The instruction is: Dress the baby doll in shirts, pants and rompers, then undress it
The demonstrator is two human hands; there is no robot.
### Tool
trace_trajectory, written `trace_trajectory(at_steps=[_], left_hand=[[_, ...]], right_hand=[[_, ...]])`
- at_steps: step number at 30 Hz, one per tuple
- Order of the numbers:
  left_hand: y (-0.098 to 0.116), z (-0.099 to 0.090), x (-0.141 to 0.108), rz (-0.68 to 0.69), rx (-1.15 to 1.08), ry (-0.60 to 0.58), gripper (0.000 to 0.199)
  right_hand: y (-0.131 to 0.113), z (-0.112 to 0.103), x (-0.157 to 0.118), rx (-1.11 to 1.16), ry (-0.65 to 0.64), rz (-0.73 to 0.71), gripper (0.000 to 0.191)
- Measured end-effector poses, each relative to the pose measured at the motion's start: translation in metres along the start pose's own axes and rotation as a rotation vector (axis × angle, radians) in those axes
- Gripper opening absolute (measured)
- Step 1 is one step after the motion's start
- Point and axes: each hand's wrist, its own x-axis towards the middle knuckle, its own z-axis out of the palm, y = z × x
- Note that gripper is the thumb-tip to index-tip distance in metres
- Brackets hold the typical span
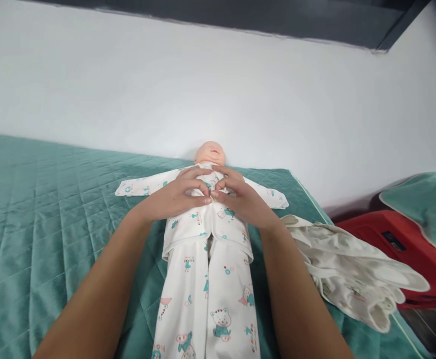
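A baby doll [209, 152] lies on its back on the green quilted cover, its head toward the wall. It wears a white printed shirt [184, 225] with the sleeves spread out to both sides, and white printed pants [230, 294]. Over the chest, my left hand [182, 194] pinches one front edge of the shirt between thumb and forefinger. My right hand [238, 195] pinches the facing edge, so the fingertips of both hands almost meet at the front opening. Any fastener between them is hidden or too small to make out. Below my hands the two hems meet.
Crumpled white cloth [347, 264] lies on the cover right of the doll. Past the bed's right edge stands a red object [408, 254] with a dark label, green fabric [427, 204] draped over it. A white wall [188, 89] rises behind the green quilted cover [46, 239].
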Motion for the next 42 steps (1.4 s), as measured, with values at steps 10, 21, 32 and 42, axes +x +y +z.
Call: trace_trajectory(at_steps=[10,21,32,42], left_hand=[[0.012,0.004,0.004,0.013,-0.042,0.011,0.02],[-0.037,-0.031,-0.021,-0.452,-0.35,0.622,0.026],[-0.057,0.011,0.008,-0.361,0.568,0.462,0.038],[-0.081,-0.014,0.001,-0.627,0.758,0.414,0.034]], right_hand=[[-0.008,0.006,0.002,0.147,-0.018,0.014,0.026],[0.039,-0.032,-0.011,0.159,0.676,0.511,0.032],[0.059,-0.003,-0.01,-0.674,0.309,0.157,0.042],[0.07,-0.024,-0.014,-0.945,0.248,0.439,0.05]])
